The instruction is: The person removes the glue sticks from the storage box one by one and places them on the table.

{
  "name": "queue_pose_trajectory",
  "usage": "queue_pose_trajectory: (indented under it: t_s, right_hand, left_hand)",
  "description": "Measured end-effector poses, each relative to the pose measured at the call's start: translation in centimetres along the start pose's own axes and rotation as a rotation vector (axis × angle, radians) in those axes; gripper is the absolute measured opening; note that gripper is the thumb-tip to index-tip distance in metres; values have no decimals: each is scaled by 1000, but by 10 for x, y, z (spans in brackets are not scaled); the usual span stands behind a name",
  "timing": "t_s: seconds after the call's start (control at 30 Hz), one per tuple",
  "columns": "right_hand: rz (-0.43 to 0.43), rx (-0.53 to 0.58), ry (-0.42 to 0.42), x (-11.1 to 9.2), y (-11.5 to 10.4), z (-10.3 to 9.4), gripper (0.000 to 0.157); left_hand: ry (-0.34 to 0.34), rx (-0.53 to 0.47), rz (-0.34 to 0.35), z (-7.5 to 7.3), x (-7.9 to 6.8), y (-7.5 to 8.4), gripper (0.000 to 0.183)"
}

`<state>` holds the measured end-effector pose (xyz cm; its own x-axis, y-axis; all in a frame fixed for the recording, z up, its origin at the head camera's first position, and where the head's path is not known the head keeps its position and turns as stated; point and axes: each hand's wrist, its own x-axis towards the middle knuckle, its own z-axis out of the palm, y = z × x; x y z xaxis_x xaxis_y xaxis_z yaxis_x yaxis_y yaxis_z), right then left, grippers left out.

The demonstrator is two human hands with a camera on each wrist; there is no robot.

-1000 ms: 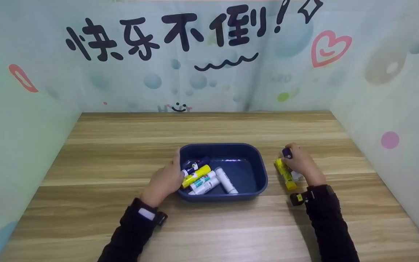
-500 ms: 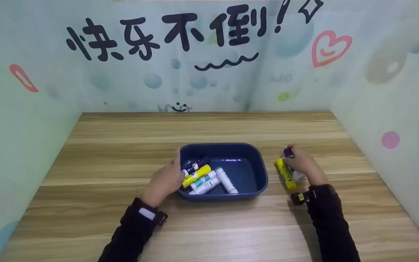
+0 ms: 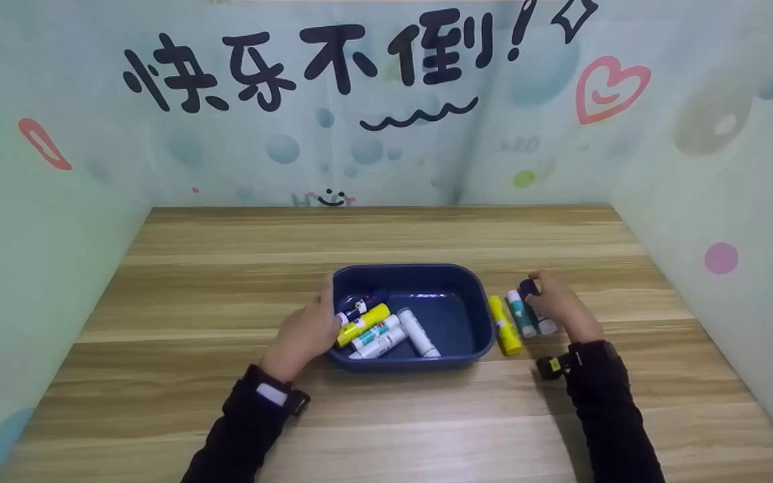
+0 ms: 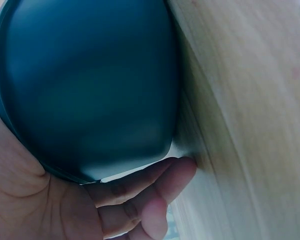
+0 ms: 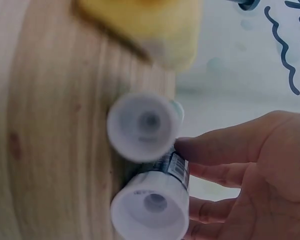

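My left hand grips the left end of a dark blue plastic basin, its thumb over the rim. In the left wrist view, fingers lie beside the basin's outer wall. To the basin's right, my right hand holds a dark-capped glue stick, thumb on one side and fingers on the other. The right wrist view shows its white base. Left of it lie a teal-and-white glue stick and a yellow one, side by side.
Inside the basin's left half are several glue sticks, among them a yellow one, a dark one and a white one. The wooden table is bounded by printed cloth walls at back and sides.
The yellow glue stick outside has shifted left to the basin's wall. The teal-and-white one now shows between it and the dark one. My left hand and the basin stay put.
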<state>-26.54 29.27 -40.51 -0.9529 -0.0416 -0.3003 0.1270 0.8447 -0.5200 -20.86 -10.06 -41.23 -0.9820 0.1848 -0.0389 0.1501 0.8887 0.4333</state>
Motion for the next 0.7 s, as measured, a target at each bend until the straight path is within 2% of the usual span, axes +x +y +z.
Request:
queue_pose_trajectory:
  t_s: [0.3,0.6,0.7]
  right_hand:
    - [-26,-50,7,-3,1,-1,57]
    - [-19,-41,7,-5,-1,-2,58]
    - [-31,-40,34,-7,-4,-3,57]
  left_hand:
    - [-12,15,-20,0,-1,1,72]
    - [-9,18,-18,0,-1,0,72]
    - [-5,12,-13,0,-1,0,72]
